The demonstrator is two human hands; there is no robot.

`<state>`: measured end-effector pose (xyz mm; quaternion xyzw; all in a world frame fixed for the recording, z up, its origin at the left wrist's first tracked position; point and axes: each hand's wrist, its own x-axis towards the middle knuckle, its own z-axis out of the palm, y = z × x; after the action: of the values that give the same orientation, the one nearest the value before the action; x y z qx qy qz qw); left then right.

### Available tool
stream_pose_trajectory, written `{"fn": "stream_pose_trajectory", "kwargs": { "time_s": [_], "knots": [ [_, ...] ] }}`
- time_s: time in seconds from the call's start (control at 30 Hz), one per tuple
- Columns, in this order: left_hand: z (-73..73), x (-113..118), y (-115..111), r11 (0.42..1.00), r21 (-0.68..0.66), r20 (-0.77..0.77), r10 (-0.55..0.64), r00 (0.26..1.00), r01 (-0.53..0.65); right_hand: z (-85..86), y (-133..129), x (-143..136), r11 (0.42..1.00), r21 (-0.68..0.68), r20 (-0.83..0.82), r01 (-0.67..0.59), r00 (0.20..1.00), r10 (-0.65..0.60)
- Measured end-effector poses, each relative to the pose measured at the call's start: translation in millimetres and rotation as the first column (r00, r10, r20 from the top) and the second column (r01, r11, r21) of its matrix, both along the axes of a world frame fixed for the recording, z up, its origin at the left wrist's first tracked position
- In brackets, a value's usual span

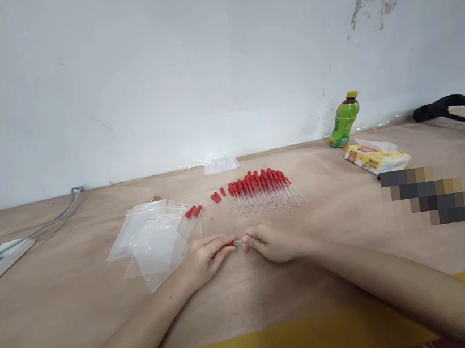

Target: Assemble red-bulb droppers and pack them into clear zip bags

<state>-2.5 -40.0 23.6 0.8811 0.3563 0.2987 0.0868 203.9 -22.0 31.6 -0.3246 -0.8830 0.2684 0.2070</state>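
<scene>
My left hand (209,257) pinches a red rubber bulb (229,243) near the middle of the table. Close on its right, my right hand (269,241) holds a thin clear tube (238,243) that meets the bulb; most of the tube is hidden by the fingers. Beyond the hands lies a pile of droppers (259,184) with red bulbs and clear stems, the bulbs toward the wall. Two loose red bulbs (193,211) rest at the edge of the clear plastic bags (155,238), left of the pile, with a few thin clear tubes (204,217) beside them.
At the back right, a green bottle (344,120) leans beside a yellow tissue pack (376,157). A black frame (455,105) lies farther right. A white power strip (1,258) with a grey cable sits at the left. Another small bag (221,166) lies by the wall.
</scene>
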Motion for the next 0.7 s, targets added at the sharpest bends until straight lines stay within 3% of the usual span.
{"fn": "stream_pose_trajectory", "kwargs": {
  "time_s": [0.13, 0.27, 0.37, 0.43, 0.57, 0.7],
  "knots": [
    [6.4, -13, 12, 0.986, 0.081, 0.031, 0.146, 0.989, -0.148, 9.1, 8, 5, 0.992, -0.126, -0.020, 0.008, 1.000, -0.010],
    [6.0, -29, 22, 0.895, 0.101, 0.014, 0.435, 0.900, -0.434, 12.6, 37, 4, 0.936, -0.275, -0.036, 0.220, 0.971, -0.238],
    [2.7, -34, 23, 0.850, 0.031, -0.029, 0.527, 0.849, -0.527, 14.0, 65, -10, 0.861, -0.116, -0.029, 0.495, 0.865, -0.501],
    [1.4, -33, 22, 0.846, -0.008, -0.052, 0.532, 0.845, -0.533, 13.9, 80, -25, 0.801, -0.010, -0.005, 0.598, 0.801, -0.598],
    [2.9, -32, 19, 0.829, -0.026, -0.121, 0.553, 0.825, -0.559, 9.4, 98, -56, 0.706, 0.192, 0.123, 0.682, 0.697, -0.706],
    [5.9, -31, 18, 0.801, -0.029, -0.191, 0.583, 0.790, -0.598, 4.2, 103, -68, 0.679, 0.248, 0.161, 0.692, 0.661, -0.733]
  ]
}}
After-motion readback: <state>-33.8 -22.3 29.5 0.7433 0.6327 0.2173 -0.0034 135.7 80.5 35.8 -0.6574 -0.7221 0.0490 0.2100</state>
